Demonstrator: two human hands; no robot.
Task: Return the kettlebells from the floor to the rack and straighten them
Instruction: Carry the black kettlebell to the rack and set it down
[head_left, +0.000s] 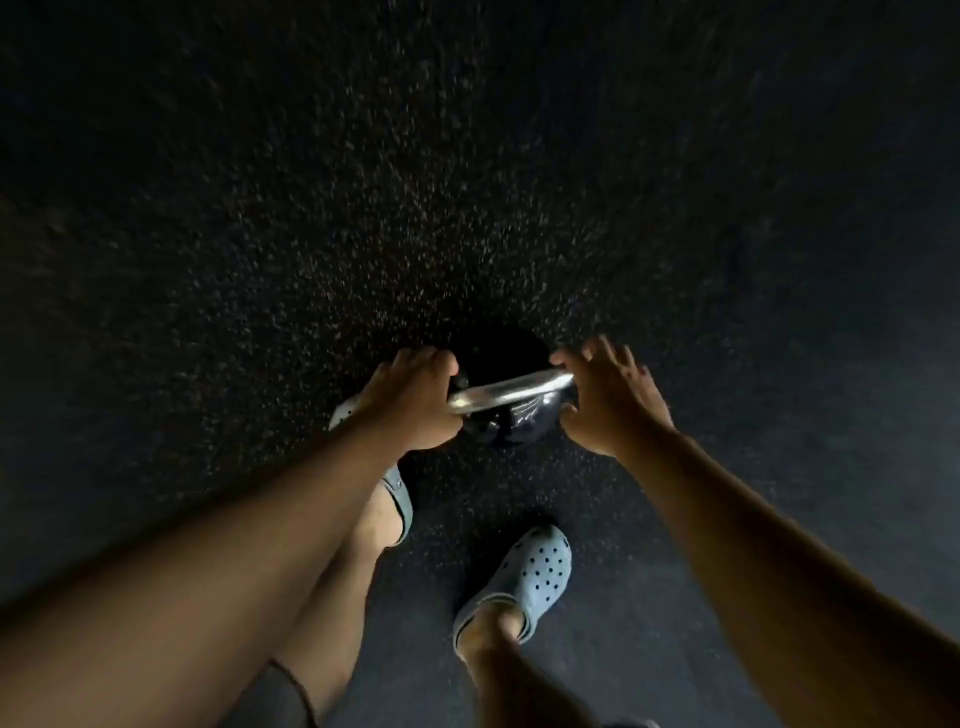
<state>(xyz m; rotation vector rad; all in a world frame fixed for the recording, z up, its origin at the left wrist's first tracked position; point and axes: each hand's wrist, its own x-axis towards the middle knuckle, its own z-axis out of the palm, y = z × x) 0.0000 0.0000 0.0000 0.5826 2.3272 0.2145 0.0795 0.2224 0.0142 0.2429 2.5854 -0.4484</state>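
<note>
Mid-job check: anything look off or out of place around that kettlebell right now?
Only the grip: the left hand is closed on the kettlebell handle, the right hand open at its other end. The rack is out of frame.

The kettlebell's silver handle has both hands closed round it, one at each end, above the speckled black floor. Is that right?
Not quite. In the head view only the left hand is closed round the kettlebell handle. The right hand is open at the other end, fingers spread, not yet wrapped round it. The speckled black floor is as you say.
</note>
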